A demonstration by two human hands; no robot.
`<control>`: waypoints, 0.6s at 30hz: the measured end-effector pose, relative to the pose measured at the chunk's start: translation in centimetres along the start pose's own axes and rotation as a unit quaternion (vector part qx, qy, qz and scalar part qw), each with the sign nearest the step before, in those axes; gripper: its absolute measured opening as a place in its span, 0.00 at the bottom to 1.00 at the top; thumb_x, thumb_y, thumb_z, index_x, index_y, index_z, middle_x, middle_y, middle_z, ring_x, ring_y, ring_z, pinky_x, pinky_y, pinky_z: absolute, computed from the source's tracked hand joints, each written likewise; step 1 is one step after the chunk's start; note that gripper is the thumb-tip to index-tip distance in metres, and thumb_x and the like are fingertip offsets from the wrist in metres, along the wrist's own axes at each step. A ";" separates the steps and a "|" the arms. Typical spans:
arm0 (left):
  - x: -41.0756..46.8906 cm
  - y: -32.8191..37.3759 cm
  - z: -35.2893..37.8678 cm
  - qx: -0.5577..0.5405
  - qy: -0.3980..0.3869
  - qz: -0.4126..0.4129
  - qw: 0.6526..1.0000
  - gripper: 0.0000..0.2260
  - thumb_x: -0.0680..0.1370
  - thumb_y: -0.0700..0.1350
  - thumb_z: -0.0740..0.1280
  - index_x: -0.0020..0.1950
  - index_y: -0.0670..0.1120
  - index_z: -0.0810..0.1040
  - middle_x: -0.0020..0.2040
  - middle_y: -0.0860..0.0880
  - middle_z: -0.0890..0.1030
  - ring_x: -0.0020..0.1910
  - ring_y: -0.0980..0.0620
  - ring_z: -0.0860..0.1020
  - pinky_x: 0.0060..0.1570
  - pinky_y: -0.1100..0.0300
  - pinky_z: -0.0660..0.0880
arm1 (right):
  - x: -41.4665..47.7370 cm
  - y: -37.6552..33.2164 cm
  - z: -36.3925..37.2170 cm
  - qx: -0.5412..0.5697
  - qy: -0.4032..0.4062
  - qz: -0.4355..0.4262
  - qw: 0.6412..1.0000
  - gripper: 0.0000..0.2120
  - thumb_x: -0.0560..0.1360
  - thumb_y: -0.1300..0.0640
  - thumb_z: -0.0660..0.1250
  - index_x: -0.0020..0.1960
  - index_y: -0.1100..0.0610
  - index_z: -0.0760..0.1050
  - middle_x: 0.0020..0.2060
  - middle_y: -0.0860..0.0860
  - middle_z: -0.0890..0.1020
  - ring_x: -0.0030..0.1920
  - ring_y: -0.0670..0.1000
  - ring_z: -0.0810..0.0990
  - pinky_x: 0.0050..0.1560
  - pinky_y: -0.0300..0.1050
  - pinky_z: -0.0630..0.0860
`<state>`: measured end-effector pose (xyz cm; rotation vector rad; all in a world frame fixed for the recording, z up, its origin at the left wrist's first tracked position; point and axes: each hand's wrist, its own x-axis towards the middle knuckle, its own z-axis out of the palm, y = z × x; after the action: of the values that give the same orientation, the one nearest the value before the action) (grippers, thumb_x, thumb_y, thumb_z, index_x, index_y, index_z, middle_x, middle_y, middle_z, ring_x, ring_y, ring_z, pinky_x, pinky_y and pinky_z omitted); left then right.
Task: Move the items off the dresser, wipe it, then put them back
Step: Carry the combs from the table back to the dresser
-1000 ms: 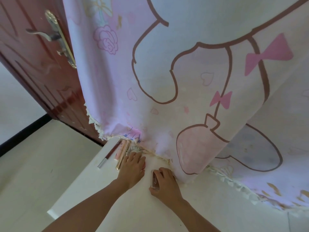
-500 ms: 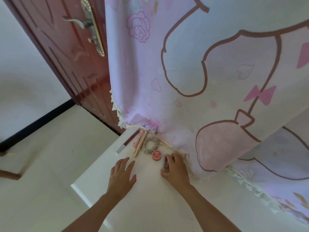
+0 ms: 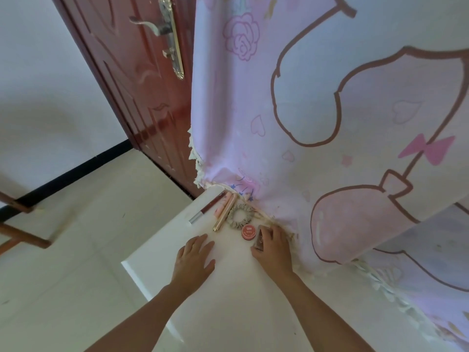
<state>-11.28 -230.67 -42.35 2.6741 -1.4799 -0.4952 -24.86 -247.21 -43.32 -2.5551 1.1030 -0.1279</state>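
On the white dresser top (image 3: pixel 157 250), near its far corner, lie a dark red lip pencil with a silver cap (image 3: pixel 206 207), a pink tube (image 3: pixel 221 205), a gold tube (image 3: pixel 225 212), a beige scrunchie (image 3: pixel 239 216) and a small round red tin (image 3: pixel 248 232). My right hand (image 3: pixel 272 246) holds a small brown rectangular case (image 3: pixel 259 240) upright on the top, right of the tin and against the curtain hem. My left hand (image 3: pixel 194 259) hovers flat with straight fingers over the top, a little short of the tubes, holding nothing.
A pink cartoon-print curtain (image 3: pixel 317 110) hangs over the back of the dresser, its fringe touching the top. A dark red door (image 3: pixel 142 80) with a metal handle stands at the left. A brown wooden frame (image 3: pixel 22 237) shows on the pale floor, far left.
My left hand has drawn back from the scrunchie and tin, uncovering them, and now sits nearer me. My right hand stays on the brown case. The view has tilted and shifted right.
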 end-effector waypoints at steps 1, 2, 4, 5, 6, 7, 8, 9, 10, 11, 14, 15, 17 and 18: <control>-0.1 0.1 -0.1 -0.011 0.005 -0.008 1.000 0.23 0.68 0.58 0.53 0.52 0.52 0.82 0.55 0.51 0.81 0.53 0.50 0.80 0.45 0.55 0.78 | -0.1 0.0 -0.2 -0.013 0.006 -0.009 1.000 0.25 0.56 0.55 0.76 0.51 0.60 0.76 0.49 0.59 0.77 0.50 0.62 0.78 0.48 0.52 0.76; -0.2 0.2 -0.2 -0.031 0.009 -0.015 0.999 0.24 0.69 0.58 0.53 0.56 0.51 0.80 0.60 0.49 0.78 0.58 0.48 0.77 0.52 0.52 0.76 | -0.3 0.0 -0.4 -0.034 0.012 -0.018 0.999 0.26 0.52 0.55 0.77 0.49 0.59 0.77 0.48 0.59 0.78 0.48 0.61 0.79 0.45 0.51 0.78; -0.2 0.4 -0.6 -0.048 0.006 -0.006 0.999 0.24 0.75 0.57 0.53 0.68 0.50 0.69 0.71 0.50 0.66 0.71 0.49 0.63 0.67 0.51 0.63 | -1.0 -0.3 -0.9 -0.065 0.035 -0.030 0.997 0.29 0.47 0.56 0.78 0.47 0.58 0.77 0.46 0.58 0.79 0.47 0.60 0.81 0.42 0.49 0.79; -0.1 0.3 -0.7 -0.056 0.009 -0.005 0.998 0.23 0.78 0.56 0.54 0.72 0.50 0.64 0.74 0.51 0.60 0.73 0.51 0.57 0.70 0.53 0.58 | -1.3 -0.4 -1.1 -0.075 0.052 -0.039 0.995 0.29 0.47 0.56 0.78 0.47 0.57 0.77 0.46 0.57 0.79 0.47 0.59 0.81 0.42 0.48 0.80; -0.1 0.1 -0.8 -0.062 0.016 -0.007 0.998 0.22 0.79 0.54 0.55 0.73 0.50 0.61 0.75 0.52 0.58 0.73 0.52 0.55 0.70 0.55 0.56 | -1.6 -0.5 -1.4 -0.079 0.066 -0.048 0.993 0.29 0.47 0.57 0.77 0.48 0.57 0.77 0.46 0.57 0.79 0.47 0.58 0.81 0.43 0.47 0.80; -0.1 -0.1 -0.9 -0.063 0.023 -0.011 0.998 0.22 0.80 0.53 0.56 0.73 0.50 0.60 0.75 0.52 0.58 0.73 0.52 0.55 0.70 0.56 0.55 | -1.9 -0.7 -1.6 -0.081 0.080 -0.054 0.992 0.29 0.48 0.57 0.77 0.48 0.56 0.76 0.46 0.56 0.79 0.48 0.57 0.79 0.43 0.47 0.80; -0.2 -0.4 -1.2 -0.066 0.034 -0.015 0.997 0.22 0.80 0.52 0.55 0.73 0.50 0.60 0.75 0.52 0.58 0.73 0.53 0.56 0.70 0.57 0.56 | -2.2 -0.9 -1.9 -0.083 0.089 -0.058 0.991 0.28 0.48 0.57 0.76 0.48 0.56 0.75 0.46 0.55 0.79 0.50 0.55 0.77 0.44 0.46 0.80; -0.6 -0.7 -1.7 -0.066 0.044 -0.020 0.997 0.22 0.80 0.51 0.55 0.73 0.50 0.60 0.74 0.52 0.59 0.73 0.53 0.56 0.70 0.57 0.56 | -2.4 -1.2 -2.2 -0.088 0.098 -0.064 0.989 0.27 0.49 0.57 0.76 0.47 0.55 0.74 0.46 0.55 0.79 0.51 0.54 0.74 0.44 0.46 0.80; -1.0 -1.0 -2.2 -0.069 0.055 -0.024 0.996 0.21 0.80 0.51 0.55 0.73 0.50 0.60 0.74 0.52 0.60 0.73 0.52 0.57 0.70 0.57 0.56 | -2.6 -1.6 -2.4 -0.093 0.104 -0.070 0.988 0.26 0.49 0.57 0.76 0.46 0.55 0.74 0.46 0.55 0.80 0.51 0.54 0.73 0.44 0.46 0.80; -1.4 -1.3 -2.7 -0.077 0.067 -0.026 0.994 0.21 0.80 0.51 0.56 0.73 0.49 0.60 0.74 0.52 0.60 0.73 0.52 0.58 0.70 0.57 0.56 | -2.7 -2.1 -2.7 -0.099 0.104 -0.073 0.987 0.25 0.49 0.57 0.76 0.45 0.55 0.75 0.46 0.55 0.80 0.51 0.54 0.74 0.43 0.47 0.80; -3.3 -2.7 -4.7 -0.099 0.099 -0.053 0.989 0.21 0.80 0.50 0.57 0.73 0.49 0.62 0.73 0.51 0.62 0.72 0.52 0.59 0.68 0.57 0.58 | -2.7 -4.7 -3.7 -0.100 0.093 -0.110 0.985 0.21 0.51 0.55 0.78 0.43 0.54 0.78 0.47 0.55 0.81 0.49 0.56 0.82 0.41 0.48 0.80; -4.0 -3.5 -5.3 -0.106 0.109 -0.065 0.986 0.21 0.79 0.49 0.58 0.72 0.48 0.63 0.72 0.50 0.64 0.72 0.51 0.60 0.68 0.56 0.58 | -2.6 -5.8 -3.7 -0.115 0.091 -0.130 0.981 0.22 0.50 0.53 0.78 0.42 0.53 0.79 0.47 0.55 0.81 0.48 0.55 0.82 0.39 0.47 0.80; -6.0 -5.1 -6.6 -0.122 0.135 -0.095 0.979 0.21 0.78 0.50 0.58 0.69 0.45 0.68 0.70 0.47 0.69 0.69 0.48 0.65 0.65 0.52 0.62 | -2.4 -8.4 -3.2 -0.138 0.089 -0.177 0.970 0.23 0.47 0.51 0.80 0.41 0.53 0.81 0.45 0.54 0.83 0.46 0.54 0.83 0.38 0.45 0.80; -7.2 -6.1 -7.0 -0.128 0.150 -0.108 0.974 0.22 0.75 0.52 0.58 0.66 0.44 0.72 0.66 0.45 0.73 0.66 0.45 0.69 0.62 0.50 0.66 | -2.3 -9.9 -2.7 -0.138 0.095 -0.206 0.964 0.24 0.46 0.52 0.80 0.41 0.54 0.81 0.44 0.55 0.83 0.46 0.55 0.83 0.39 0.45 0.80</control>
<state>-7.74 -222.17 -35.07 2.5729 -0.9803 -0.2535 -20.26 -240.00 -37.17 -3.0503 0.6674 -0.3521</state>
